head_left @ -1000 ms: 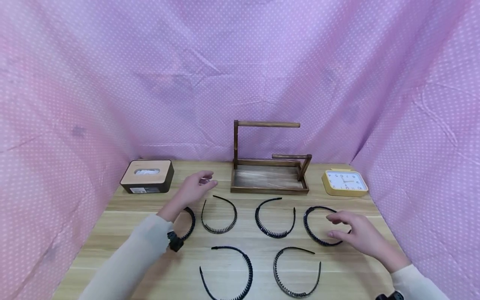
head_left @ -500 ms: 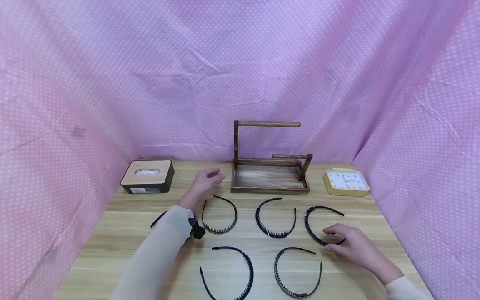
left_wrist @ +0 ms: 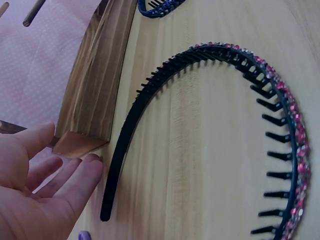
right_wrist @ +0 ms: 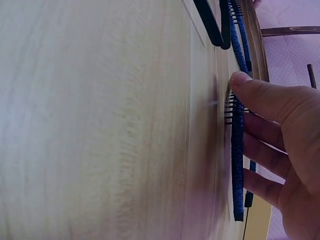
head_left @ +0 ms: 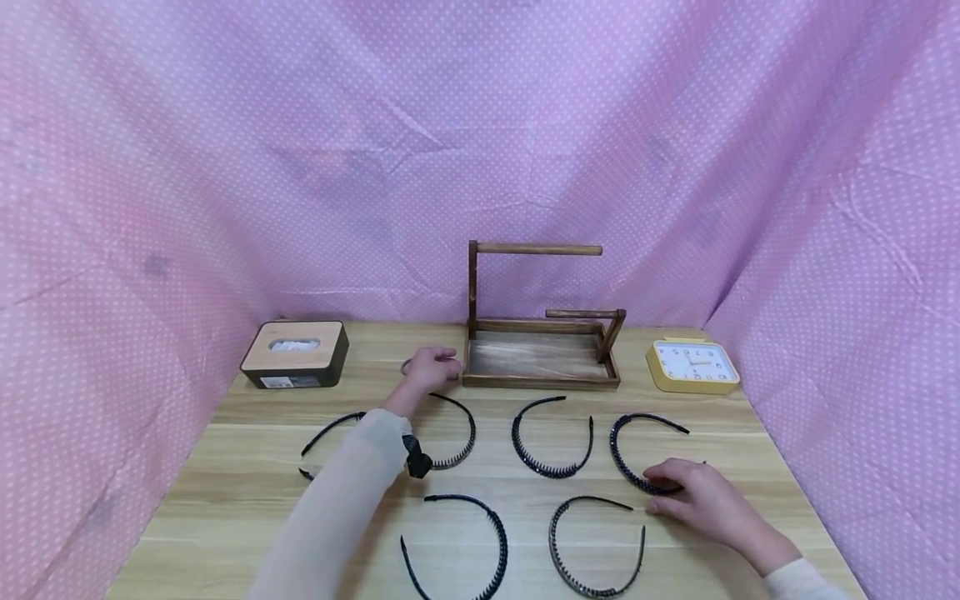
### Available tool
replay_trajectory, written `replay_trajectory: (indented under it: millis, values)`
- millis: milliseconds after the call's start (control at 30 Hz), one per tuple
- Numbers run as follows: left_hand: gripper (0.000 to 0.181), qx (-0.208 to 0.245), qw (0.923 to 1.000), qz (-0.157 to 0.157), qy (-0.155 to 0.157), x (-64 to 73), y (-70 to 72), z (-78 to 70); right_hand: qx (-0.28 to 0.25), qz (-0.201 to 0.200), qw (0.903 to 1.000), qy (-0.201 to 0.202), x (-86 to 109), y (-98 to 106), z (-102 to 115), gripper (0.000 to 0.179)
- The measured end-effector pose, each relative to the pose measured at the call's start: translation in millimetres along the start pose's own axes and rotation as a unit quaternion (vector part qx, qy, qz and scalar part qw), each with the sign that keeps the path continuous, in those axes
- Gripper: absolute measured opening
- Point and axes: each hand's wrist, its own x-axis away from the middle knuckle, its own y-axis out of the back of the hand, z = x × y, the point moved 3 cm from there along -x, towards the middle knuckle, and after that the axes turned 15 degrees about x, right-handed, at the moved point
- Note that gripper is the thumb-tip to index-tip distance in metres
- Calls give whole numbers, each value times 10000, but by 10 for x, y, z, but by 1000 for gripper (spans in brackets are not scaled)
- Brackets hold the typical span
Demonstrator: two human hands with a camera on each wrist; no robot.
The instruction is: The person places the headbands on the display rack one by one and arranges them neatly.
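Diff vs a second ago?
Left hand moved right, to the near left corner of the wooden stand. Right hand moved nearer, to the near side of the rightmost headband. No new grip visible. Headbands, stand, tissue box, clock unmoved.

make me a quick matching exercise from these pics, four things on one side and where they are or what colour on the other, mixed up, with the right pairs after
Things
1. left hand
2. tissue box
3. right hand
4. clock

Places and colours
A. at the rightmost headband
B. yellow case with a white face
C. beside the left end of the wooden rack
D. light top with dark sides

Right pairs: 1-C, 2-D, 3-A, 4-B
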Motion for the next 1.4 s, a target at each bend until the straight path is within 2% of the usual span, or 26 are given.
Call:
replay_trajectory:
  millis: [167, 533, 1067, 1400]
  values:
    - [51, 715, 9967, 161, 351, -47, -56, 77, 202, -72, 9997, 155, -6, -27, 13, 34]
    - [40, 381, 9992, -68, 140, -42, -102, 92, 390, 0, 9989, 253, -14, -58, 20, 32]
    - [37, 145, 9998, -143, 14, -3, -130, 51, 754, -11, 9968, 259, -10, -73, 62, 28]
    - [38, 256, 9996, 22, 153, -3, -114, 41, 859, 423, 9952, 195, -40, -44, 114, 21]
